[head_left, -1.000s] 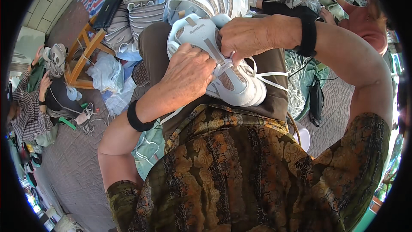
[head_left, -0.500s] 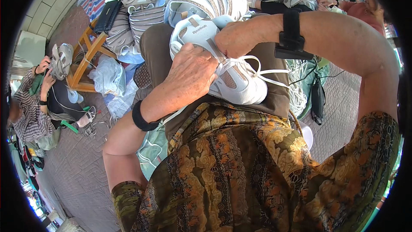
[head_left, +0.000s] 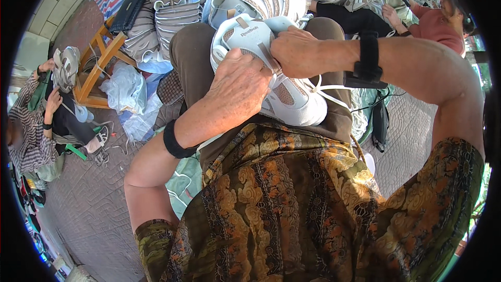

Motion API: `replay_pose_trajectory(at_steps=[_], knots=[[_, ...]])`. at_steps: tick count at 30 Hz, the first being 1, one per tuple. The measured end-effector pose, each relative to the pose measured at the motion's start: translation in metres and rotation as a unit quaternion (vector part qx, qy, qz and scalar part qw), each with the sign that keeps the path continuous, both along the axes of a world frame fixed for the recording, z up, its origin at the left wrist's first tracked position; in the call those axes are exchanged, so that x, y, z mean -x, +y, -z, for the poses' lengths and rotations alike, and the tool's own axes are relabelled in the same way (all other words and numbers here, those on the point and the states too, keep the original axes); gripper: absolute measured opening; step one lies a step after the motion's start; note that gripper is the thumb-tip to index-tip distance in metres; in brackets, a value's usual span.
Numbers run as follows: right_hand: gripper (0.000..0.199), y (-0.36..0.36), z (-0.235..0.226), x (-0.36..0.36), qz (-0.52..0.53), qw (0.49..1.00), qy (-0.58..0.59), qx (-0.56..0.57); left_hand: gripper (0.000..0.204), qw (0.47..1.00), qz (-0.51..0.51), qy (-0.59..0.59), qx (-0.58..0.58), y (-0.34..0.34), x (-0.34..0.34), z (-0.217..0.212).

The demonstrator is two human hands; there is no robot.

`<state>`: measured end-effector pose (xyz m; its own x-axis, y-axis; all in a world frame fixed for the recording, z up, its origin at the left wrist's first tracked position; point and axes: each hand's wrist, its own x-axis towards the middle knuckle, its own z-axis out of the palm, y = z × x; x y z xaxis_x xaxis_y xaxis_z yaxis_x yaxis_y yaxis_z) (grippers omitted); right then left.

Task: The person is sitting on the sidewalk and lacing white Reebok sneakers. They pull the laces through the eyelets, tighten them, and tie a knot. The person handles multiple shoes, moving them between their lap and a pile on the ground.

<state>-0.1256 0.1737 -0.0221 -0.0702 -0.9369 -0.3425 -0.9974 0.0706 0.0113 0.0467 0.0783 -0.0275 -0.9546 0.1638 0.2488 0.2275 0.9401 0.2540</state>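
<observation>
A white and beige sneaker [head_left: 297, 105] lies across my lap, toe toward me and its tongue [head_left: 249, 34] raised at the far end. White shoelace [head_left: 334, 94] trails from its front eyelets to the right. My left hand [head_left: 241, 81] is closed on the sneaker's left side, fingertips pressed in at the eyelet row. Opposite it, my right hand [head_left: 293, 52] has its fingers curled in at the right eyelet edge. Whether the right fingers pinch lace or the sneaker itself is hidden. Both wrists wear black straps.
Stacked grey-white shoe uppers [head_left: 177, 23] and a bundle of them [head_left: 261, 0] lie beyond my knees. A wooden stool [head_left: 102, 70] and plastic bags [head_left: 125, 91] stand left. One co-worker [head_left: 34, 136] handles a shoe at left; another [head_left: 436, 21] pulls a lace at upper right.
My right hand has shifted slightly right and is turned a little. The left hand stays at the eyelets. The co-worker at upper right now shows more, with hands apart on a lace.
</observation>
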Motion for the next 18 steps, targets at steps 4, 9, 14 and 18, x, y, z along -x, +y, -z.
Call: replay_pose_trajectory(at_steps=[4, 9, 14, 18], knots=[[0.011, 0.002, -0.028, -0.006, -0.032, 0.997, -0.067, 0.003, 0.03, 1.0, -0.002, -0.012, 0.015, 0.0, -0.001, -0.001], [0.013, -0.005, -0.051, 0.0, -0.064, 0.988, -0.123, -0.063, 0.029, 1.0, 0.004, -0.014, 0.011, 0.0, 0.0, -0.005], [0.014, -0.005, -0.051, -0.011, -0.048, 0.993, -0.1, -0.043, 0.026, 1.0, -0.003, -0.001, -0.005, 0.002, 0.0, -0.006], [0.016, 0.005, -0.05, -0.024, -0.033, 0.995, -0.079, 0.049, 0.024, 1.0, -0.007, 0.007, 0.008, 0.001, 0.001, -0.002]])
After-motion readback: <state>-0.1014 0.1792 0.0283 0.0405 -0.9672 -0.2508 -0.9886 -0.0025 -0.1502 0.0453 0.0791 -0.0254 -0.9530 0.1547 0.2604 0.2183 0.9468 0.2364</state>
